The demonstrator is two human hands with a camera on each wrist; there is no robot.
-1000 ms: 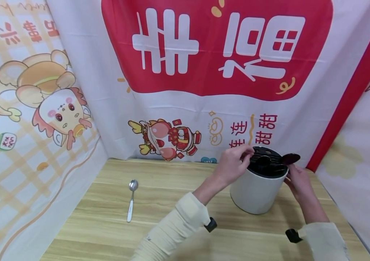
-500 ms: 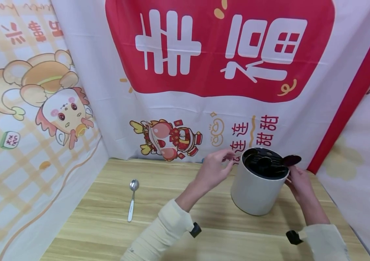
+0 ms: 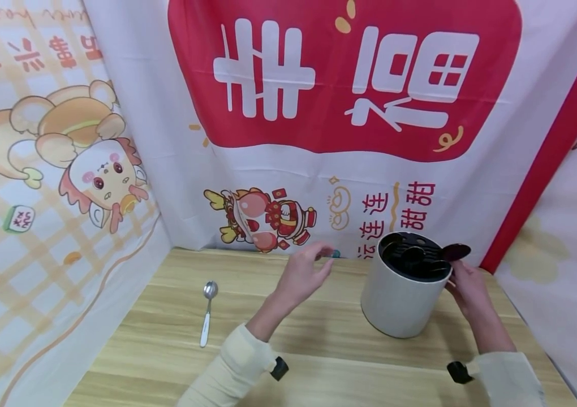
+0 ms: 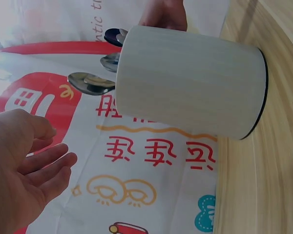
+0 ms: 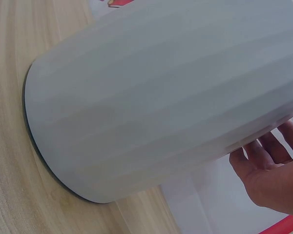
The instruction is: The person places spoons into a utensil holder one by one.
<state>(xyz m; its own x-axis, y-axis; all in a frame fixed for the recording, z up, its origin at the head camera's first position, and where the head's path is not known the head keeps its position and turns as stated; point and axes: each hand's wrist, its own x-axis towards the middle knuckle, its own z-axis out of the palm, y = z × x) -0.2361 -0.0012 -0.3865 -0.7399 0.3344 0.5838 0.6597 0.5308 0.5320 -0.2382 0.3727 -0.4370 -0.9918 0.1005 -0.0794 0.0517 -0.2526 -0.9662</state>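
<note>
A pale grey-white cylindrical utensil holder [image 3: 399, 305] with a black slotted insert [image 3: 423, 243] stands on the right of the wooden table. Several spoons stand in it; one spoon [image 3: 455, 251] leans out over the right rim, and another spoon [image 4: 90, 84] shows its bowl in the left wrist view. Fingertips of my right hand [image 5: 278, 168] touch the holder's side just below the rim. To the left of the holder, my left hand [image 3: 301, 277] is in the air with loosely bent fingers and holds nothing. A spoon with a white handle [image 3: 205, 330] lies alone at the left of the table.
The wooden table [image 3: 319, 339] meets a printed white and red cloth [image 3: 248, 161] at its back edge. More printed cloth hangs on the left side [image 3: 39, 226] and the right side [image 3: 563, 271]. Black wrist devices sit at both cream sleeves.
My left hand has come away from the holder's top and moved left and toward me. My right hand stays at the holder's right side; the lone spoon lies where it was.
</note>
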